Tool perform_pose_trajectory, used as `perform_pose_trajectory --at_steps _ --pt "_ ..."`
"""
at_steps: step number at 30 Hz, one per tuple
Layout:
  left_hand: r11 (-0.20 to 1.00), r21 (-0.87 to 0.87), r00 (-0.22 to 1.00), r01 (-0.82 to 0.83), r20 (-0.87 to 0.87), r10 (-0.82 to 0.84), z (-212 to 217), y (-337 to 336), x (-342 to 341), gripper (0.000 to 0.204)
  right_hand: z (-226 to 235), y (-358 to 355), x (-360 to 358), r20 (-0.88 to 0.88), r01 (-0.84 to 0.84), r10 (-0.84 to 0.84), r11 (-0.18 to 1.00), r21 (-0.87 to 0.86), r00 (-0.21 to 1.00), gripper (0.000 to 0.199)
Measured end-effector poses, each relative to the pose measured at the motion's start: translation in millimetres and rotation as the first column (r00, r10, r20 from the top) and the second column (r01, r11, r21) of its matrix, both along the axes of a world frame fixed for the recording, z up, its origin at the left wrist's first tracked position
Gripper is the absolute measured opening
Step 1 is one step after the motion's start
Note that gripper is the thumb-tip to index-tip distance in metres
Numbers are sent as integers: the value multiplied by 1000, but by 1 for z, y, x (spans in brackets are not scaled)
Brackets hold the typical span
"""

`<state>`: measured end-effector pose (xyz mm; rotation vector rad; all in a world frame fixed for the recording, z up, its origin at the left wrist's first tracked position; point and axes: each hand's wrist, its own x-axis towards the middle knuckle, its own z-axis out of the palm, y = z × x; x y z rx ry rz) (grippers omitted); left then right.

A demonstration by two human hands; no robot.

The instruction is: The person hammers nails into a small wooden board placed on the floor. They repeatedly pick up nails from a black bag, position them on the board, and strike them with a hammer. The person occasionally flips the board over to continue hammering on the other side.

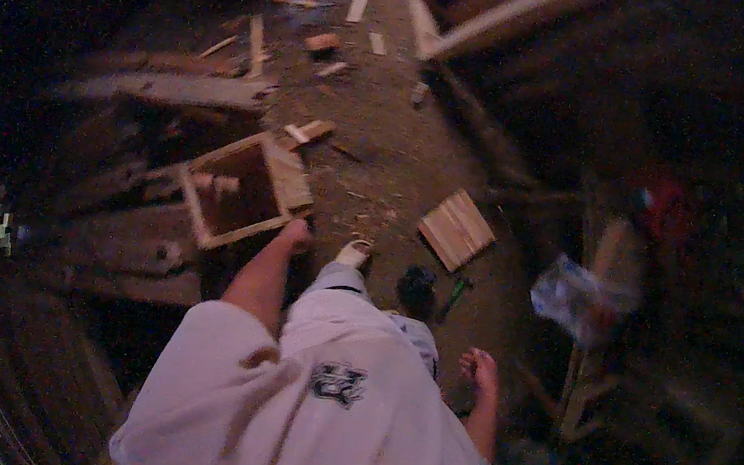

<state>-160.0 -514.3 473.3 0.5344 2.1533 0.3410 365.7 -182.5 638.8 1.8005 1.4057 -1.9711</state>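
My left hand (297,235) hangs beside the near right corner of an open wooden box (237,236). Its fingers are smeared and dark, and whether they touch the box cannot be made out. On the other side, my right hand (481,368) is held low by my body, fingers loosely bent and a little apart, with nothing seen in it. Ahead of that hand a green-handled tool (456,295) lies on the ground next to a dark rounded object (417,287). A square panel of wooden slats (457,230) lies just beyond them.
Wood scraps (357,9) and shavings litter the dirt floor (387,129) ahead. Long timbers (172,87) lie at the left. A wooden frame (434,42) stands at the far right. Nearer on the right are a clear plastic bag (565,295) and a red item (667,209).
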Motion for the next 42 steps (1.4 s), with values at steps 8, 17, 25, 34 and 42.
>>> perform_pose_trajectory --at_steps 8,17,25,34,42 --pt "887 170 899 430 14 -438 2 59 49 25 -147 -58 130 -281 399 -454 887 -234 845 28" --pt "779 290 818 556 -25 -575 -7 177 168 12 -272 -94 103 138 392 -371 899 -197 919 27" --pt "749 540 877 383 41 -478 -211 265 232 15 -530 -58 107 -319 714 -646 674 188 693 15" --pt "484 716 862 504 -376 -341 -355 385 244 10 -591 21 13 449 -169 -505 506 846 737 30" --pt "266 920 944 289 -227 -239 -436 465 245 13 -619 37 -11 490 -236 -642 443 865 589 31"
